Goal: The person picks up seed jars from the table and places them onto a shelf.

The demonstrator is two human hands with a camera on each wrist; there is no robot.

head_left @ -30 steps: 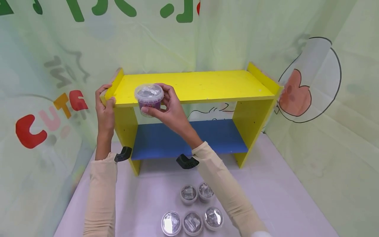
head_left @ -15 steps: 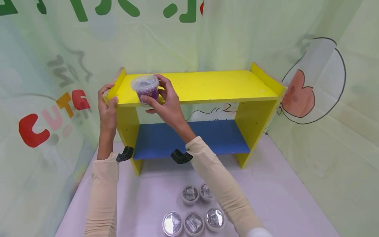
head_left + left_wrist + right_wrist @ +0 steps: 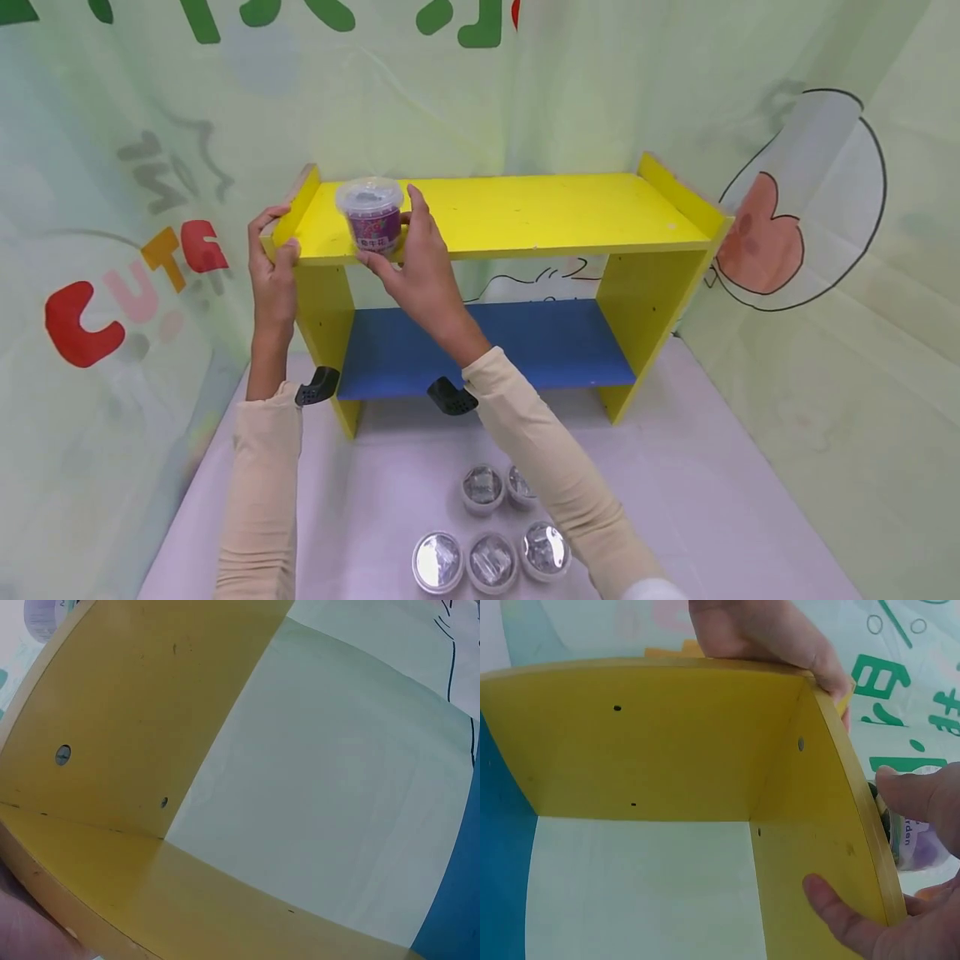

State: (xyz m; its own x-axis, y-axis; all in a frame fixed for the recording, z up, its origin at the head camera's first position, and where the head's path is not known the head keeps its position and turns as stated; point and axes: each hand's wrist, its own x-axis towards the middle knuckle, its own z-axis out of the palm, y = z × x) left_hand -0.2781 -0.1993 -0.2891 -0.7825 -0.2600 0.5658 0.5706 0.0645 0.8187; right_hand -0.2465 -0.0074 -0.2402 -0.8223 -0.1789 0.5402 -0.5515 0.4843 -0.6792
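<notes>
A small clear tub (image 3: 375,227) with a translucent lid and purple label stands upright at the left front of the yellow top shelf (image 3: 525,212). Around its right side is my right hand (image 3: 426,283), its index finger straight and apart from the tub, the thumb tip by its base. The right wrist view has the thumb over the tub (image 3: 919,851) and another finger under the shelf edge. My left hand (image 3: 272,279) grips the left front corner of the shelf unit, thumb on top; in the left wrist view only a blurred bit of that hand (image 3: 30,930) shows.
Several similar lidded tubs (image 3: 492,563) with silvery contents stand on the pale surface (image 3: 720,500) in front, one partly behind the right sleeve. A blue lower shelf (image 3: 540,342) spans the unit. Printed cloth (image 3: 525,100) hangs behind and at both sides.
The right hand has moved the tub up and back onto the top shelf, and its fingers have spread from it. The left hand keeps its grip on the corner.
</notes>
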